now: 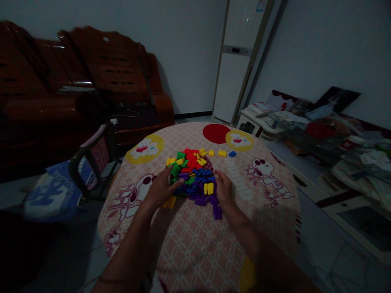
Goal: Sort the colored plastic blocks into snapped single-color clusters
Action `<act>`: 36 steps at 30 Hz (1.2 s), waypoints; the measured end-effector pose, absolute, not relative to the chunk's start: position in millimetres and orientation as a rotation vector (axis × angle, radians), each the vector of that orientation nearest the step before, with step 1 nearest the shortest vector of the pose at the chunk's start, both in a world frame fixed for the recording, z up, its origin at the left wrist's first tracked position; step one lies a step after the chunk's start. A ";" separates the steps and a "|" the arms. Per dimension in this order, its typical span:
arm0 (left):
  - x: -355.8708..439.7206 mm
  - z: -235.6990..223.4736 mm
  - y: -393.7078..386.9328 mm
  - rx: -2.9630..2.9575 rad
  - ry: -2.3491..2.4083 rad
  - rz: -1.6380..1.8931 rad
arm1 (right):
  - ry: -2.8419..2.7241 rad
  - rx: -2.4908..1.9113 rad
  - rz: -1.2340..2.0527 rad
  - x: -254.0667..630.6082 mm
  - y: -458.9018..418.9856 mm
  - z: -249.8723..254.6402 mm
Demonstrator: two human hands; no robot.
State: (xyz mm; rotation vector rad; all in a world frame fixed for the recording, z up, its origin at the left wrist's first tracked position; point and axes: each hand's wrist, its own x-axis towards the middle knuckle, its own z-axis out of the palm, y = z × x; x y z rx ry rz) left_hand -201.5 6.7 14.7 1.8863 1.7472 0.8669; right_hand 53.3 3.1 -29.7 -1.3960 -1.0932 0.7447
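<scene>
A pile of plastic building blocks lies on the round table between my two hands. It has red blocks (pixel 191 158), green blocks (pixel 175 171), blue blocks (pixel 203 175) and purple blocks (pixel 200 201), with a yellow block (pixel 208 188) near its right side. My left hand (pixel 161 187) cups the pile's left edge, thumb spread away from the fingers and reaching over the blocks. Against the right edge rests my right hand (pixel 224 189), its fingers bent and partly hidden, with no block visible in it. An orange-yellow block (pixel 169 202) sits below my left hand.
Apart from the pile, yellow blocks (pixel 222 153) and one blue block (pixel 232 154) lie toward the far side. A patterned tablecloth (pixel 189 244) covers the table. A chair (pixel 96 158) stands at the left, wooden seating (pixel 113 69) behind, and a cluttered cabinet (pixel 305 171) to the right.
</scene>
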 end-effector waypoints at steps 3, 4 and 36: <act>-201.6 4.5 -0.9 1.863 1.730 0.796 | -1.165 -1.354 0.826 22.1 8.8 -25.7; -200.6 1.3 4.1 1.847 1.711 0.817 | -1.168 -1.334 0.858 12.2 13.8 -24.3; -157.7 -24.9 -94.9 2.261 1.778 0.657 | -1.898 -1.457 0.712 33.1 195.9 -6.4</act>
